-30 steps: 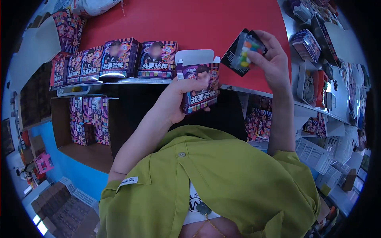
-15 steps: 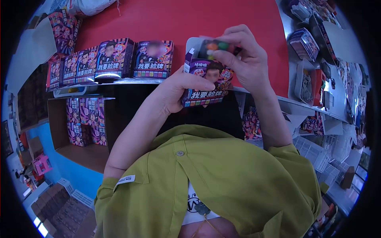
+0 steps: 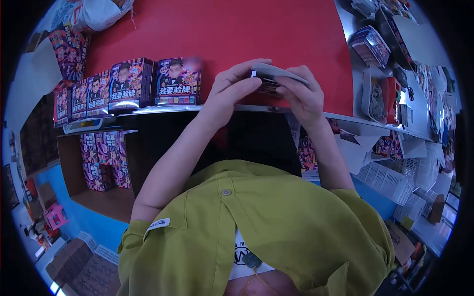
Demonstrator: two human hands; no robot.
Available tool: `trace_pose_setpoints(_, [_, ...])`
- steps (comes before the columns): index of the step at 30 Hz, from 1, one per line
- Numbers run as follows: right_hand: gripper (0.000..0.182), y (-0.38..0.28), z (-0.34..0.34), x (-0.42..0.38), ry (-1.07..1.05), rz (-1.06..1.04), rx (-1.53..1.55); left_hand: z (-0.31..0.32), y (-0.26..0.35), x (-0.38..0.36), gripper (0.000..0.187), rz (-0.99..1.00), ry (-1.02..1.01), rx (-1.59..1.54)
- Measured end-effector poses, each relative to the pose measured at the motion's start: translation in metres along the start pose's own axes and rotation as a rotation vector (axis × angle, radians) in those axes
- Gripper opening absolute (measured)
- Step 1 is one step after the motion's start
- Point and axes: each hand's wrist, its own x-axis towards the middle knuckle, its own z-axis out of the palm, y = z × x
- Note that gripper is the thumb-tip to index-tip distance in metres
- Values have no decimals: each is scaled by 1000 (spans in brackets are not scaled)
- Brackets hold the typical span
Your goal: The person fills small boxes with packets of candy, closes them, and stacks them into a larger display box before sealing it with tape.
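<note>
Between my two hands, over the red table's front edge, is a card box [image 3: 281,72] with a pale grey flap or side uppermost. My left hand [image 3: 229,91] grips its left end, thumb along the near side. My right hand [image 3: 303,93] grips its right end, with fingers under the grey panel. The box is tilted, so its printed front is not visible and its contents cannot be made out. To the left, a row of purple printed boxes [image 3: 177,83] stands upright along the table edge.
An open brown carton [image 3: 101,201] with more purple boxes is below the table at left. A white plastic bag [image 3: 101,14] lies at the back left. At right are a stack of boxes [image 3: 370,47], a clear bin [image 3: 374,101] and white baskets [image 3: 385,180].
The box has tipped so its printed front no longer shows. My right hand has come down from the opening to its right end. The colourful pieces at the top are out of sight.
</note>
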Motion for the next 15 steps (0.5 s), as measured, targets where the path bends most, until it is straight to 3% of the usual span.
trace_pose_setpoints(3, [23, -8, -2, 2, -25, 68, 71, -1, -7, 0, 32, 76, 86, 14])
trace_pose_setpoints(6, [36, -12, -14, 8, 5, 59, 37, -2, -6, 3, 26, -25, 116, -104])
trace_pose_setpoints(9, [43, -4, -16, -11, 254, 374, 624, 5, -16, 15, 19, 8, 259, -107])
trace_pose_setpoints(10, [43, 0, -15, -15, 299, 451, 859, 7, -17, 17, 18, 27, 287, -120])
trace_pose_setpoints(11, [43, 0, -11, -21, 277, 433, 889, 9, -16, 18, 17, 19, 300, -148])
trace_pose_setpoints(13, [42, 1, -6, -28, 332, 700, 1318, 15, -17, 21, 14, 9, 342, -193])
trace_pose_setpoints(15, [42, 1, -2, -31, 304, 711, 1338, 20, -15, 23, 14, -2, 391, -174])
